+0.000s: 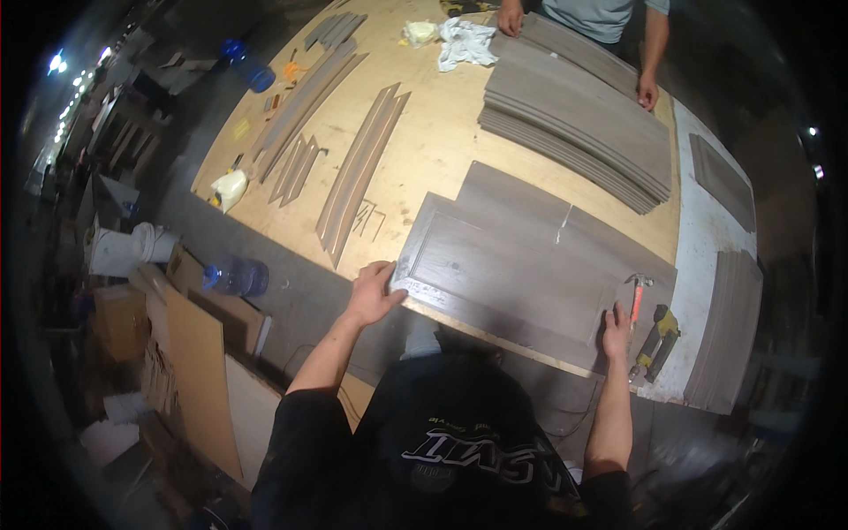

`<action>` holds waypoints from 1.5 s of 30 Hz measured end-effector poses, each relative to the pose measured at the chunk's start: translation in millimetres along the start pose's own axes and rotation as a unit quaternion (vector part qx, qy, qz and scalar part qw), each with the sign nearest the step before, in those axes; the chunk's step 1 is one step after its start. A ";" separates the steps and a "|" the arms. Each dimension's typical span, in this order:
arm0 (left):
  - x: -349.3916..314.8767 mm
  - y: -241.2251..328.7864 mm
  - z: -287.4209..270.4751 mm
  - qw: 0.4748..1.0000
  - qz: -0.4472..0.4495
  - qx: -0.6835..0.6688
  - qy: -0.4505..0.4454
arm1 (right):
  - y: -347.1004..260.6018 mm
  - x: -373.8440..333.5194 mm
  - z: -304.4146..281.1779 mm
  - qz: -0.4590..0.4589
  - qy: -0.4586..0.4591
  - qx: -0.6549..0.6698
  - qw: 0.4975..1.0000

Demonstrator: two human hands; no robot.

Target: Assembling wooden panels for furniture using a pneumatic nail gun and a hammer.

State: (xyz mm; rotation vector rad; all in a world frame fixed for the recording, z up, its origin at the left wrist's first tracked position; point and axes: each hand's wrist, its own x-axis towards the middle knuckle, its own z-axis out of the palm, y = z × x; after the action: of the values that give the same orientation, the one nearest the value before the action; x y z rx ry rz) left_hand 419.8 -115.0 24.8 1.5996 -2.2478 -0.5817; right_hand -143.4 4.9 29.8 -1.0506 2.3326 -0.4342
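Note:
A grey-brown cabinet door [495,265] with a raised frame lies at the near edge of the work table, over a larger flat board [512,190] of the same colour. My left hand [375,294] grips the door's near left corner, thumb on top. At the door's right end, my right hand [617,331] holds the edge with its fingers closed along it; part of that grip is hidden. Just beyond my right hand lies a claw hammer [638,299] with an orange-red handle. A yellow and black power tool [657,340] rests to its right.
Across the wooden table [433,132], another person's hands [649,91] touch a stack of grey-brown panels [574,115]. Long frame strips [364,177] and white cloths [466,42] lie on the left and far side. More panels [724,331] are stacked at the right.

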 end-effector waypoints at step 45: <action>161.4 153.8 -32.7 0.892 -0.273 -0.282 -0.225 | 122.3 -52.7 -57.6 0.179 -0.076 0.552 0.811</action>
State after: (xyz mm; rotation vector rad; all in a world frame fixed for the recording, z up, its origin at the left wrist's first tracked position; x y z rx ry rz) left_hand 258.1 -227.8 133.9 1.8779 -1.5900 -1.7269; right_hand -220.4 127.7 34.1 -0.0586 1.5824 -1.2666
